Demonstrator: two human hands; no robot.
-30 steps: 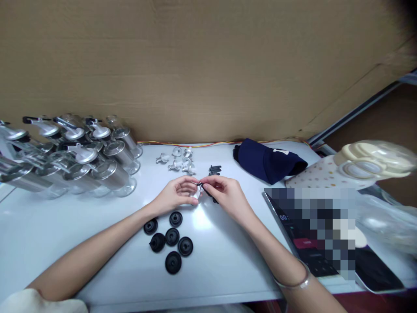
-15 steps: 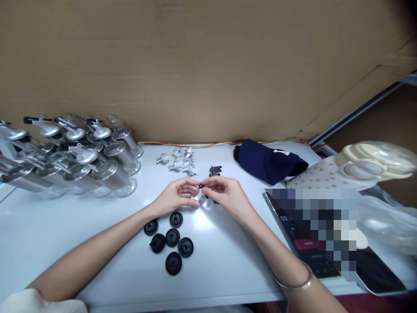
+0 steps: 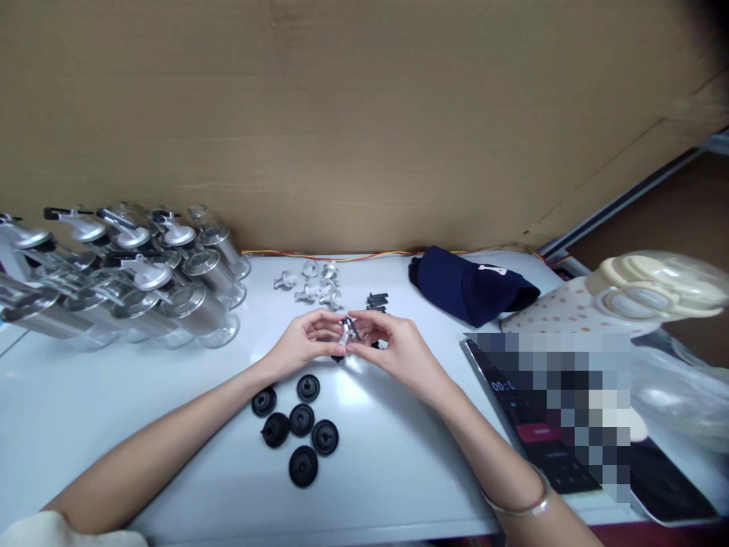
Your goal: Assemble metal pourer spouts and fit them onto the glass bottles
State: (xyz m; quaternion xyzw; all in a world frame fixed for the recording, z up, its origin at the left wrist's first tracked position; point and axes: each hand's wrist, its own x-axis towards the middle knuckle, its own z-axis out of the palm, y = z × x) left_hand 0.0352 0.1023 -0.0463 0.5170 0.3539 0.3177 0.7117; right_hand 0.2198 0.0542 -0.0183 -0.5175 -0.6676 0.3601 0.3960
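My left hand point(image 3: 304, 340) is closed on a small silver bottle pourer point(image 3: 345, 334), its fingertips round the body. A slim black lever point(image 3: 354, 328) tilts at the pourer's top. From the right, my right hand point(image 3: 402, 343) pinches the same pourer by the lever side; the exact contact is partly hidden by the fingers. Several round black stoppers point(image 3: 301, 419) lie just below my hands. Beyond them sit loose silver pourer tops point(image 3: 307, 292). Small black levers point(image 3: 377, 298) are laid in a bunch behind my right hand.
Glass bottles with metal sleeves point(image 3: 194, 308) crowd the left, several topped with pourers. On the right are a navy cap point(image 3: 472, 285), a dotted cream tumbler point(image 3: 552, 308), a tablet-like device point(image 3: 547, 433) and a clear plastic bag point(image 3: 677, 387). A cardboard wall point(image 3: 364, 137) stands behind.
My fingers have turned the pourer, so its silver body and the tilted black lever now show between my hands. The right fingertips have shifted slightly. Stoppers and bottles stay put.
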